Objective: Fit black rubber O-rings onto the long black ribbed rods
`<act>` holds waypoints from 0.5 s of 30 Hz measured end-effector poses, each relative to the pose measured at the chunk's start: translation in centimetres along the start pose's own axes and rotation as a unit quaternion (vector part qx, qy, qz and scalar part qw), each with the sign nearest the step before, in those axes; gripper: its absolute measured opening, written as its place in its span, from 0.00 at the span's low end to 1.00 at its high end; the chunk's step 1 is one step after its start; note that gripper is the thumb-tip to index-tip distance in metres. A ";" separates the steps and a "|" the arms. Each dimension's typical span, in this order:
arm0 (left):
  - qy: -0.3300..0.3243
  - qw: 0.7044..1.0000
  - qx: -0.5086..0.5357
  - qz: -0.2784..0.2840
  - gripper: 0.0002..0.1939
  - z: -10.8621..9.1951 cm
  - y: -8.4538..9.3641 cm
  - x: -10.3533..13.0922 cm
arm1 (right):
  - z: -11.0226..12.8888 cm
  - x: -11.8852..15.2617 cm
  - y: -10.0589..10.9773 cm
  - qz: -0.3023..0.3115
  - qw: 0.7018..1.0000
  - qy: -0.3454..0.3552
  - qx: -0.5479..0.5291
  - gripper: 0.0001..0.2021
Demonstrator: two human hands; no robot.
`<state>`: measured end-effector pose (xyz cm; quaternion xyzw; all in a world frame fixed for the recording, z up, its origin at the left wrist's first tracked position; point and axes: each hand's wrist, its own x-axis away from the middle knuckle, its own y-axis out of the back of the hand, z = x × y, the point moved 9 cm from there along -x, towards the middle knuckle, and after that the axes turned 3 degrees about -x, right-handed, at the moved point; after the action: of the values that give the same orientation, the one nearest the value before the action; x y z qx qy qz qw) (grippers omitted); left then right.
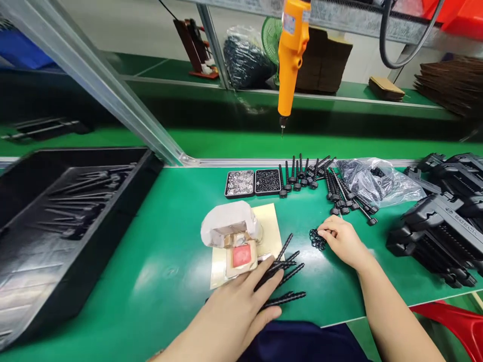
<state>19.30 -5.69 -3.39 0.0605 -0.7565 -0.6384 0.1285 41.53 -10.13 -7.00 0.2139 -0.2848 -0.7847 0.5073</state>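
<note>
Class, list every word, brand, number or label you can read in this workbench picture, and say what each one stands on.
"BOSCH": raised lettering on the top black plastic housing in the stack at the right.
Blue-and-white sticker on the hanging orange electric screwdriver: too blurred to read.
Red square patch on the white paper-wrapped block: no legible text.
Nothing else carries readable writing.

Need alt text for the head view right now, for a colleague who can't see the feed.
Two bare hands work on a green bench: the left hand rests flat on a pile of black threaded rods, and the right hand fingers a small cluster of black rings. An orange electric screwdriver hangs above, behind two small parts trays.
</note>
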 end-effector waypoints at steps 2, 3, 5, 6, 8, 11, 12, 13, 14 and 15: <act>-0.036 0.998 -0.038 -0.036 0.19 -0.6 1.2 -0.1 | 0.0 -0.1 0.2 -0.003 1.000 -0.008 -0.010 0.09; -0.053 0.996 -0.053 -0.054 0.19 -0.8 1.7 -0.1 | 0.0 -0.1 0.3 -0.003 1.000 -0.011 -0.015 0.09; -0.086 0.990 -0.068 -0.092 0.24 -1.0 2.7 0.4 | 0.0 0.1 0.6 0.002 1.000 -0.015 -0.027 0.10; -0.100 0.986 -0.065 -0.113 0.25 -0.9 3.2 0.8 | -0.1 0.2 0.7 0.007 0.999 -0.018 -0.033 0.09; -0.115 0.981 -0.043 -0.152 0.22 -0.4 4.2 2.1 | -0.3 0.5 0.8 0.022 0.998 -0.025 -0.044 0.08; -0.089 0.977 0.003 -0.193 0.16 1.2 5.0 3.9 | -0.7 1.0 0.7 0.048 0.997 -0.036 -0.057 0.08; -0.073 0.976 0.017 -0.203 0.15 1.8 5.0 4.4 | -0.8 1.1 0.6 0.053 0.996 -0.038 -0.061 0.08; -0.058 0.975 0.027 -0.212 0.13 2.2 4.9 4.8 | -0.8 1.2 0.6 0.054 0.996 -0.039 -0.064 0.08; -0.047 0.974 0.034 -0.219 0.12 2.4 4.8 5.1 | -0.9 1.3 0.6 0.052 0.996 -0.040 -0.066 0.09; -0.040 0.973 0.034 -0.224 0.12 2.5 4.6 5.2 | -0.9 1.3 0.6 0.049 0.996 -0.040 -0.068 0.09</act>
<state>13.91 -3.82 1.35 0.2073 -0.7497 -0.6264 -0.0505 41.98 -11.74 -7.32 0.1333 -0.2607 -0.7844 0.5468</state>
